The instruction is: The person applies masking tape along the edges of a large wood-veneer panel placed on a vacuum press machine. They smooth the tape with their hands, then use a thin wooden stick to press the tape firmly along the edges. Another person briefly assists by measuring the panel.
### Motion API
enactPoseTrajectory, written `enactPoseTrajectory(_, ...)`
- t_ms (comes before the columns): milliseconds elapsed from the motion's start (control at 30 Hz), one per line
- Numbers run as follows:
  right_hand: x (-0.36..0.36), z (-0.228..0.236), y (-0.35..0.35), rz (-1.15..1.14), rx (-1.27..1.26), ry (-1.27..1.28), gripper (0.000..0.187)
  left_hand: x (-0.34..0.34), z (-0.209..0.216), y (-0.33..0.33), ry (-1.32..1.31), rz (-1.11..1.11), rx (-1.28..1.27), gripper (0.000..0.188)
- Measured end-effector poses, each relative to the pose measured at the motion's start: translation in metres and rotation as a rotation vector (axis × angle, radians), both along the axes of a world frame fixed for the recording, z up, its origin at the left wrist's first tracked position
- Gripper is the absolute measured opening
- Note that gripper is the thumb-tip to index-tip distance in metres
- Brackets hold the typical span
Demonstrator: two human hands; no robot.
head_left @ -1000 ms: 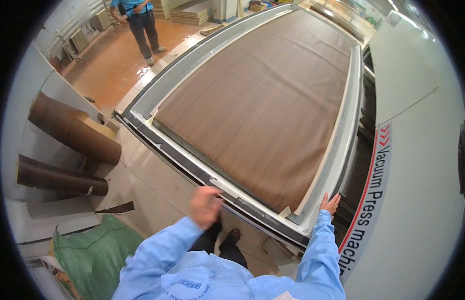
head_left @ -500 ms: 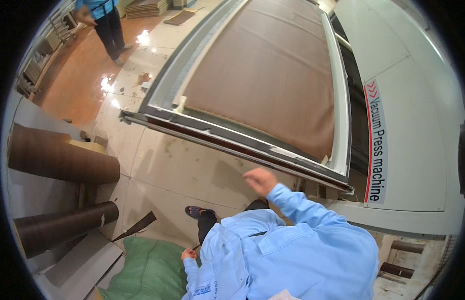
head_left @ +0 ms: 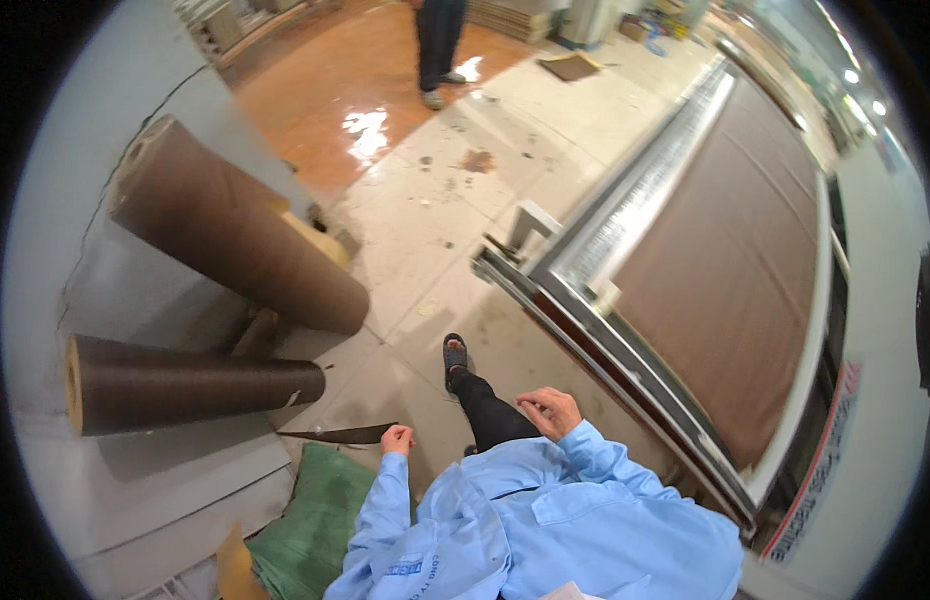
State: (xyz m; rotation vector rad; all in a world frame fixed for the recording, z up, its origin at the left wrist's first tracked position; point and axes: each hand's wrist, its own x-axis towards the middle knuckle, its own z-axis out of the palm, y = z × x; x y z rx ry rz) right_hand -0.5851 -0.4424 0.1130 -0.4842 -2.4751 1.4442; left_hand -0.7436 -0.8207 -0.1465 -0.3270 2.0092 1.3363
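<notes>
My left hand [head_left: 397, 439] hangs low in front of me with its fingers curled closed, and no object shows in it. Beyond it a thin dark strip [head_left: 337, 435] lies on the floor, its end passing behind the hand in the picture. My right hand [head_left: 550, 412] is held at waist height with the fingers bent in loosely and nothing visible in them. To its right stands the vacuum press bed [head_left: 585, 350], a metal frame with a brown sheet [head_left: 720, 290] spread over it. Both hands are apart from the bed.
Two thick brown rolls of sheet material, an upper roll [head_left: 245, 230] and a lower roll [head_left: 200, 385], lean at the left wall. A green sack [head_left: 315, 520] lies close by my left arm. Another person [head_left: 440, 45] stands on the orange floor ahead.
My view has swung left, bringing the rolls nearer the middle and the press bed to the right. I have stepped forward. My right hand has dropped; the left has come up slightly.
</notes>
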Motion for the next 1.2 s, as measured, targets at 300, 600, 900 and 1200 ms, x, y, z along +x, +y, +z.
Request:
enactPoseTrajectory(300,-0.332,-0.015,0.070,0.152,-0.052,0.078,0.019,-0.226,0.089,0.008,0.173,-0.035,-0.082,0.014)
enactPoseTrajectory(600,-0.440,-0.109,0.172,0.128,0.078,-0.238,0.023,-0.414,0.076,0.153,0.140,-0.104,0.060,0.015)
enactPoseTrajectory(900,-0.452,-0.119,0.202,-0.196,-0.002,-0.601,0.033,-0.641,0.031,0.359,0.210,-0.706,-0.080,0.019)
enactPoseTrajectory(1200,-0.509,-0.205,0.272,-0.412,-0.234,-0.703,0.035,-0.836,-0.001,0.518,-0.002,-0.741,0.029,0.022)
